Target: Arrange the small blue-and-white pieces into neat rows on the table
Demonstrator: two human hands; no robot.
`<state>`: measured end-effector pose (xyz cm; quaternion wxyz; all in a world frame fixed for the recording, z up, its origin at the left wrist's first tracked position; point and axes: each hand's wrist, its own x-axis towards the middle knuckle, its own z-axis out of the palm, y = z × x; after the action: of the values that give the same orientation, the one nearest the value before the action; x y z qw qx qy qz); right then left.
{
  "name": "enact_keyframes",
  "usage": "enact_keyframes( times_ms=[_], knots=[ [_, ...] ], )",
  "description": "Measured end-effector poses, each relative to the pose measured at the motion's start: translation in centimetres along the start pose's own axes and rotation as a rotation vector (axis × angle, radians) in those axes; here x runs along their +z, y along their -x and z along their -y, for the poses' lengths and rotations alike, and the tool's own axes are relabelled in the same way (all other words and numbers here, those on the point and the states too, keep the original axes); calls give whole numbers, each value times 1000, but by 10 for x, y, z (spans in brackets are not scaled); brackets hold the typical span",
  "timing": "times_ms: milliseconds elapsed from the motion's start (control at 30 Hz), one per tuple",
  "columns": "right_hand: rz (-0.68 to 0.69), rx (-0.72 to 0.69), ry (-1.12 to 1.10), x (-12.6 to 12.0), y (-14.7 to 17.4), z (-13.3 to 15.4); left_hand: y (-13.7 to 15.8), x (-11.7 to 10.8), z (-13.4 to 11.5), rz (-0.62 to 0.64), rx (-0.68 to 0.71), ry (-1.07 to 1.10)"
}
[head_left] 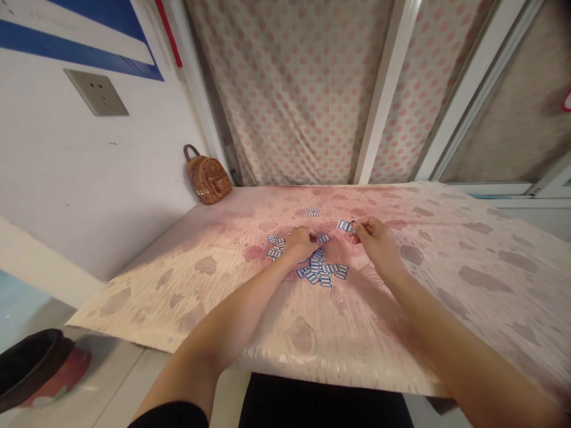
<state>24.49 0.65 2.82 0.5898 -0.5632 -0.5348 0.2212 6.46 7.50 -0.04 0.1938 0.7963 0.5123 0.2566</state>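
Note:
A loose pile of small blue-and-white cards (319, 270) lies on the table, with more of the same kind scattered to its left. My right hand (371, 229) is closed in a pinch on one such card (342, 225), held just right of the pile. Fingers curled, my left hand (298, 240) rests over the pile's upper part, and its fingertips meet another card (323, 238). The palm hides some cards underneath. Farther back, a small set of these cards (313, 211) lies apart on the cloth. Their printing is too small to read.
A patterned plastic cloth covers the table (294, 336). At its back left corner stands a small brown backpack (209, 178) against the wall. A dotted curtain (294, 89) hangs behind the far edge. On the floor at left is a dark-mouthed bin (57, 371).

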Motion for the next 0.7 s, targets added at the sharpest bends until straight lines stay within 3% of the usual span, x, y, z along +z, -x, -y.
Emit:
enact_keyframes(
  times_ms=[200,433,700],
  knots=[
    [-15,51,-6,-1,1,2,3,-6,6,-62,60,257],
    [70,-62,-14,5,-2,-14,15,-19,-9,108,168,657],
    [231,-83,-50,10,3,-12,15,-20,-7,158,173,660]
  ],
)
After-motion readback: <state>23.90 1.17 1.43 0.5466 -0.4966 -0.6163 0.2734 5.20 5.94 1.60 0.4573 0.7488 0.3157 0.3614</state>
